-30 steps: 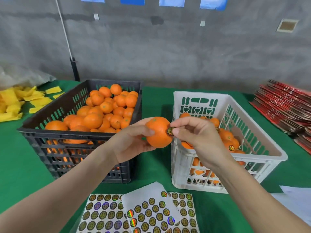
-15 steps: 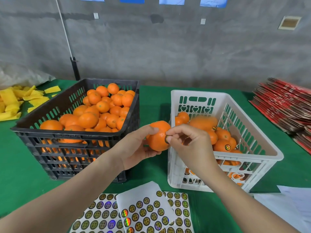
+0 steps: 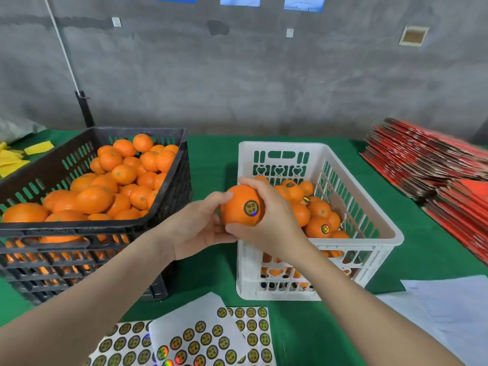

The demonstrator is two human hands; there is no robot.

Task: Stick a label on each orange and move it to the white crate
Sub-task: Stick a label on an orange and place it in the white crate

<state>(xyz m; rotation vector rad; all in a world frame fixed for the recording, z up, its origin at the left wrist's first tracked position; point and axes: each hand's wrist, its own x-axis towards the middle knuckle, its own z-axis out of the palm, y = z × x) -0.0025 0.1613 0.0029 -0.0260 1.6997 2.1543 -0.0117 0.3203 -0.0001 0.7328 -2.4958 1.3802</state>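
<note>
Counts: 2 crates, 2 hands, 1 orange in hand, 3 sticker sheets.

The orange (image 3: 237, 207) is at frame centre, level with the left rim of the white crate (image 3: 280, 148), not yet inside. One round dark label (image 3: 251, 208) is stuck on its near face. The left hand (image 3: 195, 228) has its fingers curled on the fruit's left side and underside. The right hand (image 3: 277, 223) is wrapped over it from the right, fingers on top and thumb beneath. Both hands are clamped on the orange.

The white crate is partly filled, with the fruit lying below the rim. Three of those oranges show labels. The black crate (image 3: 79, 225), centre left, is heaped with well over a dozen oranges, the pile rising toward its far right corner.

Edges and room: the crates stand apart, with a strip of green surface (image 3: 211, 159) open between them. The sticker sheets (image 3: 184, 336) overlap at the bottom edge, just in front of both crates.

Surroundings: a red stack (image 3: 435, 167) of flat items at right, well clear of the white crate. White paper (image 3: 449, 307) at lower right, yellow pieces (image 3: 15, 159) at far left. A dark pole (image 3: 84, 109) stands behind the black crate.
</note>
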